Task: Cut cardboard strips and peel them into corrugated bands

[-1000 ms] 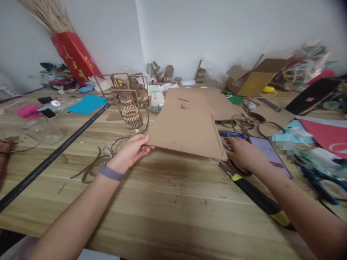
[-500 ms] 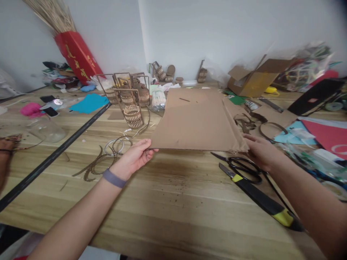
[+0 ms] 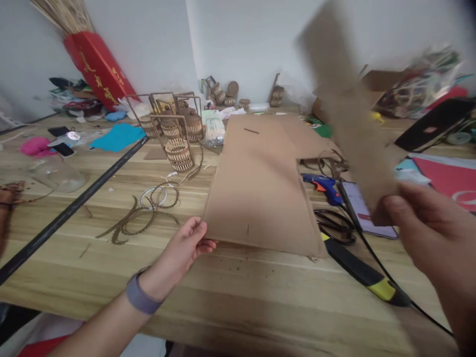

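We see a flat cardboard sheet [image 3: 260, 198] lying on the wooden worktop [image 3: 238, 292], its near-left corner pinched in the fingers of our left hand [image 3: 182, 250]. Our right hand [image 3: 427, 225] grips a blurred cardboard strip [image 3: 345, 104], raised above the fingers. Just left of the right fingers lie a phone [image 3: 359, 208], a blue glue gun [image 3: 323, 186] and black scissors [image 3: 334, 225].

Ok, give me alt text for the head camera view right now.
A left hand grips the near corner of a flat brown cardboard sheet on a cluttered wooden table, while the right hand lifts a blurred brown cardboard strip. Black scissors lie beside the sheet.
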Demonstrator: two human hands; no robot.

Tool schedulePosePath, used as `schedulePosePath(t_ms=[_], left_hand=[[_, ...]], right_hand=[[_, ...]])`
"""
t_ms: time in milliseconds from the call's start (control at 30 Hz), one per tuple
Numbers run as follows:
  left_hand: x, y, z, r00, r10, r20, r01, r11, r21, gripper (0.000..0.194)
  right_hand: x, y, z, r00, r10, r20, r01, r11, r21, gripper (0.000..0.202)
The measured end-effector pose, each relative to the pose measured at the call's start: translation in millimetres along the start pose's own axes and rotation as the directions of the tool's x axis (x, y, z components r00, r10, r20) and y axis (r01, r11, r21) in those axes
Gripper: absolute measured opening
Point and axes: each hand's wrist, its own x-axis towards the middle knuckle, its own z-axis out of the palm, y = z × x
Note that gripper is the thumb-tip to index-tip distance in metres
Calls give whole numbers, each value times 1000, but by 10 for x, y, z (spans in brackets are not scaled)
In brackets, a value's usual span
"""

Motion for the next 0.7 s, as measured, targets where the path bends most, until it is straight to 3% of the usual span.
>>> schedulePosePath(t_ms=[67,200,300,333,400,467,500,567,600,667,700], left_hand=[[-59,-99,-12,1000,-11,-21,11,1000,-9,32],[-146,-222,-64,996,-84,28,82,995,50,36],[-224,-178,-171,987,-147,69,113,929,354,31],[-257,-134,-215,988,-143,59,93,855,510,29],[-329,-25,-288,1000,-5,23,-15,574,819,21],[-388,64,-307,976,214,42,-103,281,954,29],[-403,85,-289,953,286,103,-162,192,968,32],[-386,60,-209,874,373,313,-355,48,934,30],[-350,18,-156,803,401,442,-468,-37,883,31],[-232,-103,-55,686,373,624,-602,-191,775,46],[-160,-169,-16,674,346,653,-614,-229,755,56]], right_hand=[[-13,-77,105,972,-139,192,141,990,2,35],[-84,-197,428,784,-331,525,333,938,96,44],[-146,-192,614,647,-375,664,365,917,162,46],[-158,-173,654,616,-384,688,373,911,174,46],[-168,-131,705,583,-398,708,395,901,182,45],[-169,-107,732,573,-406,712,414,893,176,43],[-167,-108,738,565,-407,717,420,891,175,43],[-147,-134,740,554,-407,726,430,887,169,42],[-122,-150,739,558,-402,726,436,886,156,41],[-22,-166,744,602,-370,708,439,893,93,38],[57,-155,756,639,-344,688,434,900,47,37]])
